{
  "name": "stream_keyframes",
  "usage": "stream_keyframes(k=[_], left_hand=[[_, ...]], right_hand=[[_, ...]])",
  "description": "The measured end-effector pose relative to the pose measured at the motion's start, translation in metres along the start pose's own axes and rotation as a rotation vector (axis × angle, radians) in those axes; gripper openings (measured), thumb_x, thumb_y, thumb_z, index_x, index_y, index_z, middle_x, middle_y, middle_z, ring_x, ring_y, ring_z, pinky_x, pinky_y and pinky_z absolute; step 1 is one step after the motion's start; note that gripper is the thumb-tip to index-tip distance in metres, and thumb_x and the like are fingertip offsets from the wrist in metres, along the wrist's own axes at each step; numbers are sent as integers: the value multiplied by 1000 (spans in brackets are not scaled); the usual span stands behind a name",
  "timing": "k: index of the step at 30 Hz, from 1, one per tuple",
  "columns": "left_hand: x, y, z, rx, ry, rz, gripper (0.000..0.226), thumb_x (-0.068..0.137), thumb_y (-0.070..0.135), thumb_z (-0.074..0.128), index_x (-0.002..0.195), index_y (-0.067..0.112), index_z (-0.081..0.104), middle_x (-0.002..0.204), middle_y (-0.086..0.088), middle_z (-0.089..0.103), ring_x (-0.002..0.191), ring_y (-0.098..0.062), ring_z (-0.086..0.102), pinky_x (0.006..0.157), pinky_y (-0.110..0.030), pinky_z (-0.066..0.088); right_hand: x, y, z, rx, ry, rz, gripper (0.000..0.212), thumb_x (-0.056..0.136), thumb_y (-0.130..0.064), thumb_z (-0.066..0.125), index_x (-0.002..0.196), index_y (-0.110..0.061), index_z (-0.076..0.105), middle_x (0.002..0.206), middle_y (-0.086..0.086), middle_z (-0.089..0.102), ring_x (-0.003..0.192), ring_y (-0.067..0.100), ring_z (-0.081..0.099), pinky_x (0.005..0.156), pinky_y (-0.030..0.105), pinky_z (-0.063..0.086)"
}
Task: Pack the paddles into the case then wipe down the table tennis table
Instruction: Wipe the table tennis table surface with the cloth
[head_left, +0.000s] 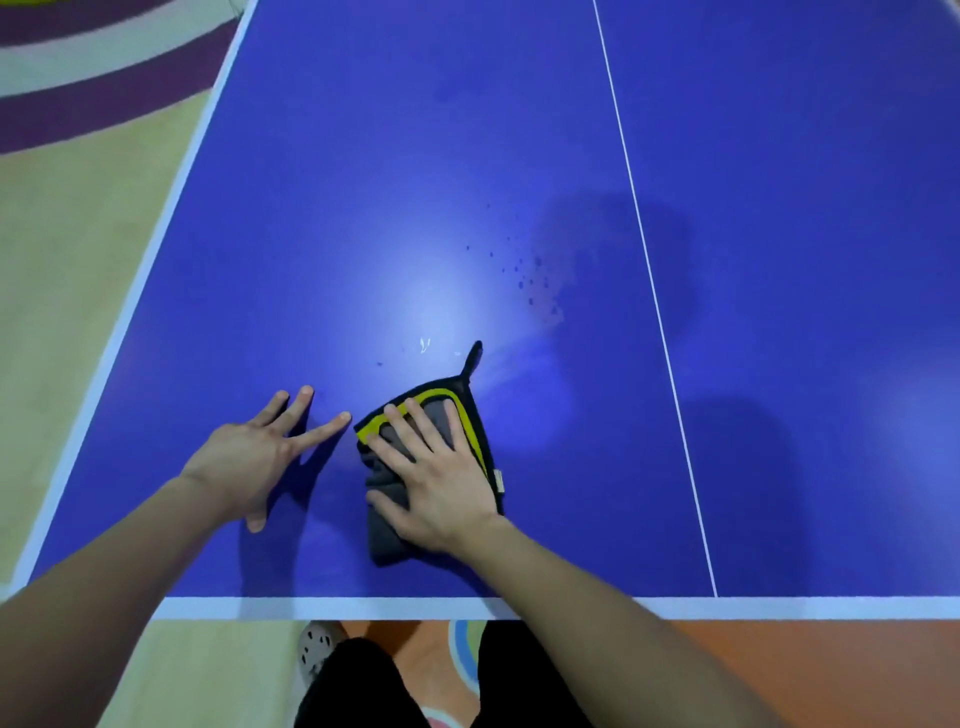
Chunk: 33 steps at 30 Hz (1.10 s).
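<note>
**A:** Head view: where's the grey, yellow-trimmed folded cloth (383, 540)?

**B:** At the blue table tennis table's (415, 182) 6 o'clock, right hand (441, 478) flat on it; left hand (249, 457) splayed, empty, at its 9 o'clock.

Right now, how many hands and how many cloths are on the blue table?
Hands: 2 (left hand flat on the table, right hand pressing on the cloth)
Cloths: 1 (cloth, grey with a yellow band)
Total: 3
</note>
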<state>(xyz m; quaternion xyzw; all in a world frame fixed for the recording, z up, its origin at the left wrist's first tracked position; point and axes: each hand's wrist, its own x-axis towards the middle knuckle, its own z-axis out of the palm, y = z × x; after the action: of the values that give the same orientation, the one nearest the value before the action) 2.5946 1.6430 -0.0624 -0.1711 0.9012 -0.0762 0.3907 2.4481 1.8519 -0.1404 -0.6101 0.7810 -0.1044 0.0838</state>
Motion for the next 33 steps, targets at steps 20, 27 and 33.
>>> stream_keyframes(k=[20, 27, 33], left_hand=[[2, -3, 3, 37, 60, 23, 172, 60, 40, 100, 142, 54, -51, 174, -4, -32, 166, -27, -5, 67, -30, 56], [2, -5, 2, 52, 104, 60, 173, 57, 43, 101, 144, 54, -49, 176, -7, -27, 167, -31, 0, 67, -31, 48], [-1, -29, -1, 30, 224, 177, 156, 60, 58, 95, 162, 52, -24, 179, -1, -13, 166, -25, 11, 80, -33, 52]], right_hand=[[22, -5, -1, 6, 19, 9, 73, 105, -69, 43, 169, -34, 38, 182, 2, 20, 170, 27, 7, 134, 63, 3], [-14, 216, -52, -72, 178, 680, 74, 102, -80, 35, 163, -39, 43, 179, -3, 28, 167, 23, 18, 133, 62, 5], [6, 149, -36, -81, 193, 874, 76, 105, -76, 29, 168, -34, 37, 182, 0, 17, 169, 24, 5, 132, 67, -1]])
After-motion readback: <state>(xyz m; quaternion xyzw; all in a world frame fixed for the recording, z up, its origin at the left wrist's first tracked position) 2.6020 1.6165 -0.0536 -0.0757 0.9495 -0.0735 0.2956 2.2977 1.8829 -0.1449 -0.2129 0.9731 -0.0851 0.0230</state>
